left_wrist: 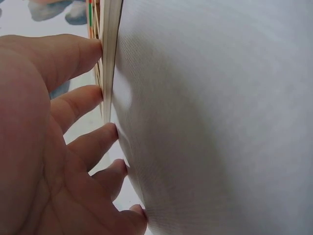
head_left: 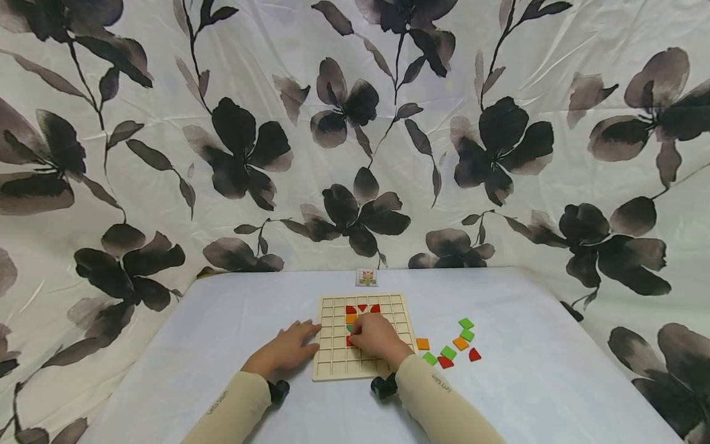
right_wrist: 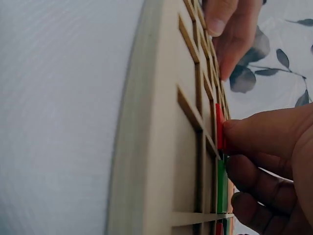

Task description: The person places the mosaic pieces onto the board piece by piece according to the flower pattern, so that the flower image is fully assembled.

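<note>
2 tan sleeves (head_left: 233,410) reach in over the white table (head_left: 527,327), each with a black device (head_left: 279,391) under the wrist. Between the hands lies the board (head_left: 383,368), flat on the table, its pale grid of cells bare along the near edge.

The left hand (head_left: 285,350) is at the board's left edge, fingers spread wide, thumb and index finger touching the rim. The right hand (head_left: 377,336) comes over the board's right edge to the middle cells, its fingers bent in narrow; it seems to pinch a red tile (right_wrist: 219,126), though the index fingertip is hidden. A green tile (right_wrist: 222,186) sits just beside that red tile.

Off the board's right edge, 8 loose tiles lie on the table. Nearest are 2 red pieces (head_left: 446,363) and 2 green squares (head_left: 429,358), then 2 orange squares (head_left: 423,344), 1 of them close to the board's edge; 2 more green squares lie farthest out.

Back on the board, an orange tile (head_left: 350,319) sits beyond the hand, and 3 red shapes (head_left: 375,308) form a row near the far edge.

By the table's far edge is a small patterned card (head_left: 366,278). Behind it hangs a flowered cloth (head_left: 432,172).
</note>
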Demonstrator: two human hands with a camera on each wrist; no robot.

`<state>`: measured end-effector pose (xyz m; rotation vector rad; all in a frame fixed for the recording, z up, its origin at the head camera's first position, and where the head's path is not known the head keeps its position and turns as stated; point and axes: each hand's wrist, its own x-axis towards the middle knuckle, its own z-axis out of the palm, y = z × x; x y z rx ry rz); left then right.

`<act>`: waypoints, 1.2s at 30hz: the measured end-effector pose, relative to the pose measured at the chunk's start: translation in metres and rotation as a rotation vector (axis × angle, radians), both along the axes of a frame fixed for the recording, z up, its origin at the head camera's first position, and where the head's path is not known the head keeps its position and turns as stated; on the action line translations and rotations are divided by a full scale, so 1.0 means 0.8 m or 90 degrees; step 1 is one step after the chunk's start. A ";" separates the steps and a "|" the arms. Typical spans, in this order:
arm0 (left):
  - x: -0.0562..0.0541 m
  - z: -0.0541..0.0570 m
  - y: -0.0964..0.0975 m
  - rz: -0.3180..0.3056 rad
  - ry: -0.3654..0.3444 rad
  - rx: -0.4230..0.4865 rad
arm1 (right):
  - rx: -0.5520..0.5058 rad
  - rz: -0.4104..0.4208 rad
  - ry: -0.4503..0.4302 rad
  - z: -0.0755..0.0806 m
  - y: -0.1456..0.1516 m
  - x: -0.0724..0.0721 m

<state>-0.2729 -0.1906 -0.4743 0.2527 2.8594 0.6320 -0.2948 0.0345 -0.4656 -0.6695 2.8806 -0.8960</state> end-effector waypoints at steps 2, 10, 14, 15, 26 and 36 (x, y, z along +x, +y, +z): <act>0.000 0.001 0.001 0.004 -0.003 0.000 | 0.012 -0.004 0.013 -0.001 0.000 0.000; 0.000 -0.001 0.004 0.008 -0.007 -0.004 | 0.041 0.022 0.050 0.006 0.014 0.001; 0.002 0.001 0.005 0.009 -0.007 -0.002 | 0.044 0.034 0.053 0.016 0.036 -0.002; 0.002 0.001 0.005 0.010 -0.007 -0.003 | 0.048 0.033 0.052 0.018 0.043 -0.003; 0.002 0.001 0.004 0.015 -0.009 -0.008 | 0.099 -0.032 0.005 0.033 0.125 -0.015; 0.002 0.002 0.003 -0.001 0.000 -0.008 | 0.129 -0.010 -0.067 0.041 0.180 -0.007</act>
